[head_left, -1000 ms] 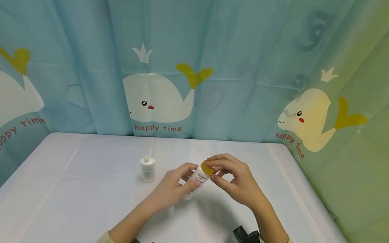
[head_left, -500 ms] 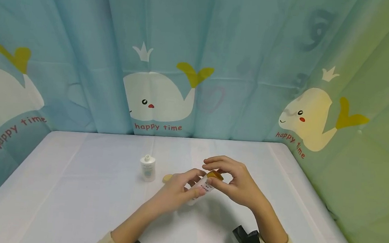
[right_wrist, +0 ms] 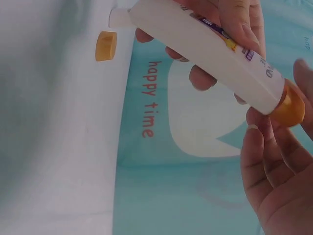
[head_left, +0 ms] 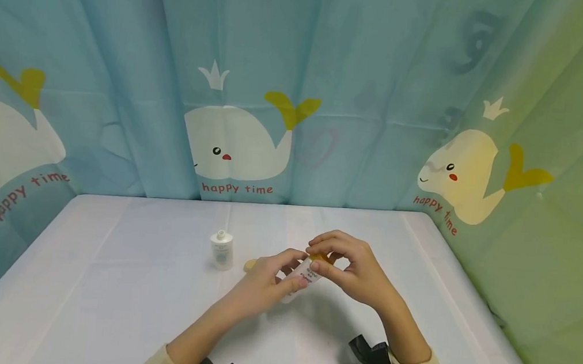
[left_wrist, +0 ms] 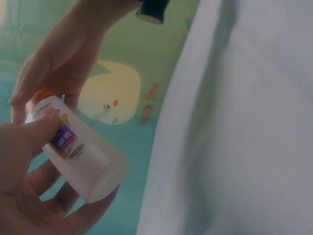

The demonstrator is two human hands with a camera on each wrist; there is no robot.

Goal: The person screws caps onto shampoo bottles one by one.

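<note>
My left hand holds a small white plastic bottle round its body, thumb over the purple-and-gold label. The bottle is tilted, its gold-orange cap pointing up and to the right in the head view. At that cap, my right hand has its thumb on the near side and its fingers over the far side. In the right wrist view the fingertips lie right at the cap's edge. Both hands are raised above the white table.
Left of my hands stands a second white bottle with a bare neck. A loose gold cap lies on the table beside my left hand, partly hidden by it. Behind the table hangs a blue curtain printed with whales.
The held bottle and left hand have shifted slightly right and lower, uncovering the loose cap on the table. My right hand's thumb has moved onto the bottle's cap.
</note>
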